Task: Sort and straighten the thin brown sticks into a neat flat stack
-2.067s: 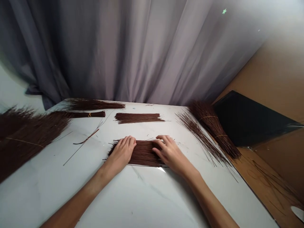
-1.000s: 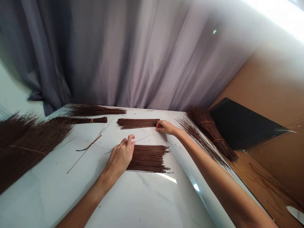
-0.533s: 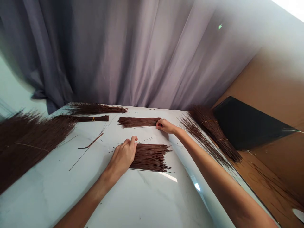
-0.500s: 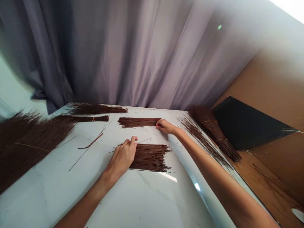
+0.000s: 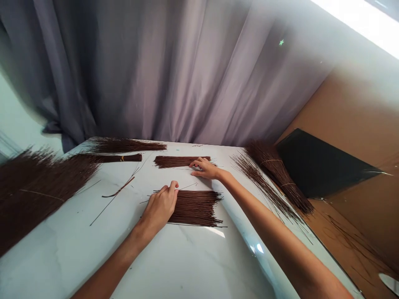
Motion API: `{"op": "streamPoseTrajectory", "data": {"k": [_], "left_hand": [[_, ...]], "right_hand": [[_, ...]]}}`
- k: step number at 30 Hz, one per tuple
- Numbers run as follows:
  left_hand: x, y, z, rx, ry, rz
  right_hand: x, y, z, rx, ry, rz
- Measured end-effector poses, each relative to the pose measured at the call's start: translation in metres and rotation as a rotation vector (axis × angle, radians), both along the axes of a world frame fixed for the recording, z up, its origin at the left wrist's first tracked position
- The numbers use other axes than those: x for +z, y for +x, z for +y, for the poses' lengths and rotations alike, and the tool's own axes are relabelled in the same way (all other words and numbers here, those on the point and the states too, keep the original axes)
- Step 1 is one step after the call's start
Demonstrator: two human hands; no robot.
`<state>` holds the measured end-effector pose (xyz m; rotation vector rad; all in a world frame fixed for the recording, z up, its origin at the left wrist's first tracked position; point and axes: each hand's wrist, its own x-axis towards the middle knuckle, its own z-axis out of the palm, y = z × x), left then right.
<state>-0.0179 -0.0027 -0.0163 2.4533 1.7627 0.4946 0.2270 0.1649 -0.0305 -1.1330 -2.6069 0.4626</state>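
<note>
Two flat stacks of thin dark brown sticks lie on a white marbled table. My left hand rests at the left end of the near stack, its fingers curled; what they hold, if anything, is hidden. One loose stick shows past its fingertips, and I cannot tell whether it is gripped. At the front right of the far stack is my right hand, with fingers apart and thumb stretched out. Its fingertips lie over a thin stick along that stack's front edge.
A large stick pile covers the left side. Behind it lie a banded bundle and a loose bunch. A crossed strip lies left of centre. More sticks and a tied bundle line the right edge. A curtain hangs behind.
My right hand has left the far stack's right end and moved left along its front, its fingers now spread. My left hand stays in place. The view has shifted slightly.
</note>
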Motion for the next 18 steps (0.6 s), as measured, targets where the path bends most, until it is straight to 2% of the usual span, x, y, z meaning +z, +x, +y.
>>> {"op": "streamPoseTrajectory", "data": {"k": [9, 14, 18], "left_hand": [[0.003, 0.0, 0.0, 0.009, -0.039, -0.005], [0.005, 0.0, 0.0, 0.023, -0.009, 0.02], [0.005, 0.0, 0.0, 0.024, 0.006, 0.021]], "right_hand": [[-0.005, -0.028, 0.003, -0.013, -0.053, 0.129], [0.0, -0.029, -0.001, 0.052, -0.07, 0.105], [-0.001, -0.035, -0.007, 0.049, -0.018, 0.04]]}}
